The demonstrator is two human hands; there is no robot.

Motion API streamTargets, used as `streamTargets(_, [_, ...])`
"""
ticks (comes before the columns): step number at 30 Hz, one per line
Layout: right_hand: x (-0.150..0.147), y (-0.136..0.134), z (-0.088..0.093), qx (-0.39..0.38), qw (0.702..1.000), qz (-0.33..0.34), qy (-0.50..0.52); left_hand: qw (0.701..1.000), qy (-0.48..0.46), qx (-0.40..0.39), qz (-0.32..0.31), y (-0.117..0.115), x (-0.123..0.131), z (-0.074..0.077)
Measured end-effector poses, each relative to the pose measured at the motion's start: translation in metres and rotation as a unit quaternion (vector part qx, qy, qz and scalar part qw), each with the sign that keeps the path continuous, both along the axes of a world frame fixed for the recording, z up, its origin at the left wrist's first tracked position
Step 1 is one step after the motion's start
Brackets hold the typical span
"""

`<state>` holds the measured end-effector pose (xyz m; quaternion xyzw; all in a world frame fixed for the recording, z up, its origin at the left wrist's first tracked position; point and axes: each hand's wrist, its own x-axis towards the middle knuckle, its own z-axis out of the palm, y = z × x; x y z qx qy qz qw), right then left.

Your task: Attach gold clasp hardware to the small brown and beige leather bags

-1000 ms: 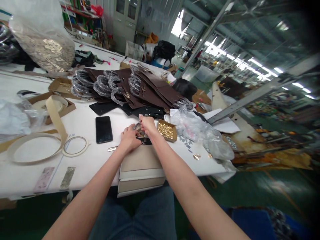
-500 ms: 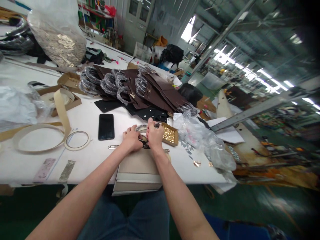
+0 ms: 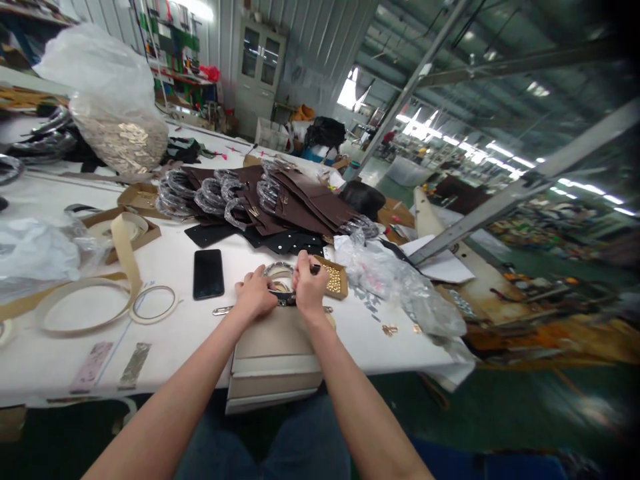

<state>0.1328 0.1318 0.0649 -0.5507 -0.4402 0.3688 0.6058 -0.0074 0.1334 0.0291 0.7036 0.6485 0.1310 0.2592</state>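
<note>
Over a beige panel stack point(image 3: 277, 340) at the table's front edge, my left hand point(image 3: 256, 293) closes its fingers on a dark, curved bag handle point(image 3: 284, 298) that looks wrapped in clear plastic. Close against it on the right, my right hand point(image 3: 309, 285) makes a fist, thumb up, round a small tool with a black end point(image 3: 315, 269); its tip is hidden. A slim metal strip point(image 3: 223, 311) sticks out left of the stack. Just beyond my right hand stands a small carton of gold-coloured studs point(image 3: 336, 279).
A black phone point(image 3: 209, 274) and a tape roll point(image 3: 154, 305) lie to the left. Brown bag pieces point(image 3: 305, 200) with wrapped handles are piled behind. Clear plastic bags point(image 3: 400, 283) spread to the right, near a slanting metal post point(image 3: 475, 217).
The camera view has tilted up, so the table sits lower in the picture. Both hands stay together at the handle, and more of its ring shows between them.
</note>
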Motion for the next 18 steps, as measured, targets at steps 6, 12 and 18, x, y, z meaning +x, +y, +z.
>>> streamTargets(6, [-0.011, 0.010, -0.020, 0.036, 0.999, 0.014, 0.007, 1.000, -0.018, 0.021, 0.002, -0.003, -0.003, -0.002])
streamTargets(12, [-0.008, 0.004, -0.025, 0.047, 0.999, -0.018, 0.012, 0.999, -0.028, 0.033, -0.007, 0.001, -0.004, -0.013])
streamTargets(18, [-0.024, -0.011, 0.005, -0.035, 0.999, 0.007, -0.025, 0.999, 0.010, 0.032, -0.035, -0.008, -0.003, 0.016])
